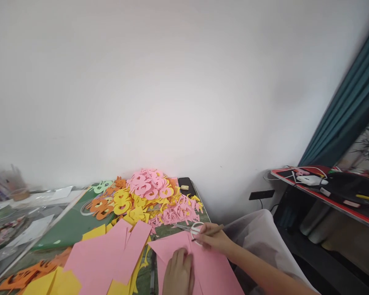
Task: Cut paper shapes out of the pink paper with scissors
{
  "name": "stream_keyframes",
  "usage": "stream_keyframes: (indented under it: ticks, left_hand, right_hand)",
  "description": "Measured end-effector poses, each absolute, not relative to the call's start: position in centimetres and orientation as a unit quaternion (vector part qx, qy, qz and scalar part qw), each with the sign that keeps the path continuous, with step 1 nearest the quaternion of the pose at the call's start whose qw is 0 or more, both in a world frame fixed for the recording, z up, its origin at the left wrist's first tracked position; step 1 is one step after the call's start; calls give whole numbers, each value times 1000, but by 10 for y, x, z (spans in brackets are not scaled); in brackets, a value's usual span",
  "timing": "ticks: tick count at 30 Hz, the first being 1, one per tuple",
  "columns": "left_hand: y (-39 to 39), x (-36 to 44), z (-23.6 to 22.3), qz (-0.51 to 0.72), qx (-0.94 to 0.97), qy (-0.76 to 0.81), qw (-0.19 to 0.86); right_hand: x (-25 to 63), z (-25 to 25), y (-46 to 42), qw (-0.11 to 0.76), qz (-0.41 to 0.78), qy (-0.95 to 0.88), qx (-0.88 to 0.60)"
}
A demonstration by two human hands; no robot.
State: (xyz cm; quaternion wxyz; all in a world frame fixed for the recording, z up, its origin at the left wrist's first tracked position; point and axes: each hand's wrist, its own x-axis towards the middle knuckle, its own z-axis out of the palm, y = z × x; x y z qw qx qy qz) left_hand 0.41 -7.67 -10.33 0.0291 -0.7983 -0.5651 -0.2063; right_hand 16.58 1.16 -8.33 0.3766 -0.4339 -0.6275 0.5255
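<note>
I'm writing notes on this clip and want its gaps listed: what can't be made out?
Head view:
- Left hand: wrist cut off by the bottom edge.
- Pink sheet: partly covered by that hand, lower end cut off.
- Scissors: handles partly hidden by the right hand.
- Pink cut-outs: lower ones buried under others.
- Slim upright things, far left: blurred.

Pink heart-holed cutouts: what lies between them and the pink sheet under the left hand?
In the head view, loose yellow scraps and pink scraps lie between the pink cutouts and that pink sheet.
</note>
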Motion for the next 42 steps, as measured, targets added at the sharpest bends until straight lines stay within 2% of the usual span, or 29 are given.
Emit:
stream_keyframes:
  ticks: [2, 5, 14, 19, 29, 42]
  left_hand:
    - [-77, 1, -104, -209, -816, -537, 42]
    - [-77, -3, -107, -213, -831, -509, 63]
    - [-73, -9, -112, -225, -832, -503, 59]
    - [-77, -8, -106, -194, -830, -521, 50]
    - [-75, -9, -116, -184, -828, -521, 96]
    - [-74, -2, -125, -137, -798, -583, 69]
  right_hand:
    - [161, -84, 19, 426, 523, -598, -433]
    - [159, -81, 29, 436, 524, -589, -434]
    - [179, -72, 3, 320, 607, -615, -389]
    - [174, -70, 2, 288, 626, -629, -361]
    - [168, -71, 7, 356, 633, -579, -370]
    - [160, -81, 32, 361, 643, -557, -382]
